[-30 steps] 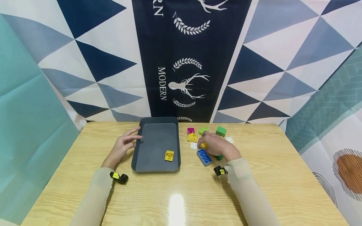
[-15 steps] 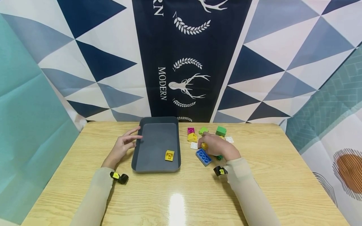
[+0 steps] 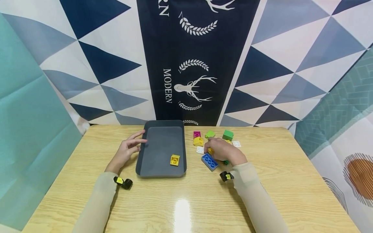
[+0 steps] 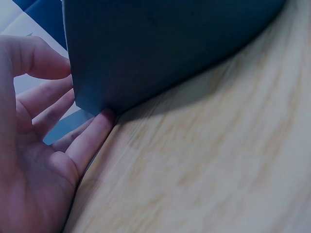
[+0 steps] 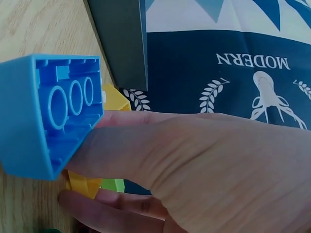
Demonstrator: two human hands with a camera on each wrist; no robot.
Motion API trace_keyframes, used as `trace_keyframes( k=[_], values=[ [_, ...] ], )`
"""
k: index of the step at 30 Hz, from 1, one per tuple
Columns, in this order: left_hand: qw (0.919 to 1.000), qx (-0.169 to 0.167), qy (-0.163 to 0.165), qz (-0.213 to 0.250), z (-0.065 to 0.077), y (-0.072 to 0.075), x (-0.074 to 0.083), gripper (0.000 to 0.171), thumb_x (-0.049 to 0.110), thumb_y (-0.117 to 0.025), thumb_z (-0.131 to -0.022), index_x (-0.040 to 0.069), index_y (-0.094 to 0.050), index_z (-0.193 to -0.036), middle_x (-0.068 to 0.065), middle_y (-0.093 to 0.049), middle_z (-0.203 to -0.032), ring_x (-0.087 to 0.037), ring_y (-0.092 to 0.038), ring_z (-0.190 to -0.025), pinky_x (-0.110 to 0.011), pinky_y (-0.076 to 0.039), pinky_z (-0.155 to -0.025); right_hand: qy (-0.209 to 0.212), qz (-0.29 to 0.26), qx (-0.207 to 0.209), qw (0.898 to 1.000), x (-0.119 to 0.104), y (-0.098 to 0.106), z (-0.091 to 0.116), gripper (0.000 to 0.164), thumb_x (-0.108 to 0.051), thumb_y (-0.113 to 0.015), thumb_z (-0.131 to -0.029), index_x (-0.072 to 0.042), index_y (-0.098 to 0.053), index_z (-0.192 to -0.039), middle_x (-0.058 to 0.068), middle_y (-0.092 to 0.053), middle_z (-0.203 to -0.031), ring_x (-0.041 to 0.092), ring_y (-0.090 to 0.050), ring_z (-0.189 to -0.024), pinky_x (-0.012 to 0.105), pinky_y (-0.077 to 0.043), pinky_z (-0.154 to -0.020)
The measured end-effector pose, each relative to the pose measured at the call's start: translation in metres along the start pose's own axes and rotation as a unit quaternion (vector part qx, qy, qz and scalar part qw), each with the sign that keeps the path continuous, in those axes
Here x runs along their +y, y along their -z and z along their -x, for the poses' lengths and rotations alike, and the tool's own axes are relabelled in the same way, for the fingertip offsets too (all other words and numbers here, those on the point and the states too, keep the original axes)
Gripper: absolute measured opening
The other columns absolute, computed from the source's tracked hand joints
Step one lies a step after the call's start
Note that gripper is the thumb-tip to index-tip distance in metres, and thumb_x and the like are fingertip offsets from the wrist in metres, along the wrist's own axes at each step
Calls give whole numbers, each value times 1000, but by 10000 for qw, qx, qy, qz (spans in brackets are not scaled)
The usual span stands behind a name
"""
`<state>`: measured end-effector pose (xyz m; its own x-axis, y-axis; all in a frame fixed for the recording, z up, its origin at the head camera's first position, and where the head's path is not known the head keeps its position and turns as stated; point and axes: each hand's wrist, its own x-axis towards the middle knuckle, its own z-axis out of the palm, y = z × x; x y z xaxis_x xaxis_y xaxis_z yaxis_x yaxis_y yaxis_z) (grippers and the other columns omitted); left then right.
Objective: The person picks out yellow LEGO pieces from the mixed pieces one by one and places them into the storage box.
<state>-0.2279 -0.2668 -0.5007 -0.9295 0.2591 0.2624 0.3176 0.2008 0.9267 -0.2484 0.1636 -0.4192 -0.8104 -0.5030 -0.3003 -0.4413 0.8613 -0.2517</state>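
Note:
My left hand (image 3: 126, 152) rests at the left side of a dark grey tray (image 3: 161, 142), fingers relaxed and straight at the rim. In the left wrist view, fingertips touch the tray's outer wall (image 4: 146, 48). Inside the tray lies one yellow toy brick (image 3: 175, 160). My right hand (image 3: 223, 150) reaches down into a group of toy bricks, fingers curled round a yellow brick (image 5: 83, 185) that they partly hide. Right beside the thumb lies a blue brick (image 3: 209, 162), its hollow underside up, showing three tubes.
Around the right hand lie a magenta brick (image 3: 197, 134), another yellow brick (image 3: 198, 141), a lime brick (image 3: 209, 134), a green brick (image 3: 228, 135) and white flat pieces (image 3: 236, 143). A patterned cloth (image 3: 192, 64) hangs behind the wooden table (image 3: 151, 204).
The blue brick has shifted and turned slightly to the left beside my right hand. My left hand and the tray stay where they were.

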Motion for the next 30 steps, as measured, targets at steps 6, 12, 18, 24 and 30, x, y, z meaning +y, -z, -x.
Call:
trace_keyframes(
  k=[6,12,18,24,30],
  values=[
    [10000,7,0,5,0,1,-1,37,-11,-58,-101,-17,-71,-136,-29,-40,-179,-54,-25,-171,-7,-45,-112,25,-9,81,10000,-1,-1,-1,22,4,-78,-99,-16,-85,-105,25,-64,-161,49,-57,-154,63,-46,-130],
    [10000,3,22,-45,0,1,-3,38,-10,-58,-102,-15,-72,-136,-31,-39,-179,-55,-24,-170,-7,-45,-112,-17,-83,110,9999,-2,-1,0,21,5,-78,-98,-15,-84,-98,25,-64,-162,50,-56,-155,63,-47,-130],
    [10000,25,46,11,0,0,-1,37,-11,-58,-101,-16,-72,-135,-30,-40,-179,-54,-25,-171,-6,-44,-112,-121,-157,62,9998,-3,0,1,23,6,-78,-98,-16,-84,-97,25,-62,-165,51,-52,-158,65,-45,-131],
    [10000,24,48,-10,0,0,-1,37,-11,-58,-101,-16,-72,-136,-30,-41,-179,-54,-25,-171,-8,-46,-110,-81,-135,59,9999,0,0,1,23,6,-78,-97,-15,-86,-102,26,-63,-164,51,-52,-159,64,-44,-132],
    [10000,5,60,-44,0,1,0,38,-10,-58,-102,-15,-72,-137,-31,-39,-179,-50,-30,-170,-7,-45,-112,-49,-111,41,9999,0,1,1,23,6,-79,-97,-13,-87,-107,25,-65,-161,50,-52,-159,65,-43,-132]
  ],
)
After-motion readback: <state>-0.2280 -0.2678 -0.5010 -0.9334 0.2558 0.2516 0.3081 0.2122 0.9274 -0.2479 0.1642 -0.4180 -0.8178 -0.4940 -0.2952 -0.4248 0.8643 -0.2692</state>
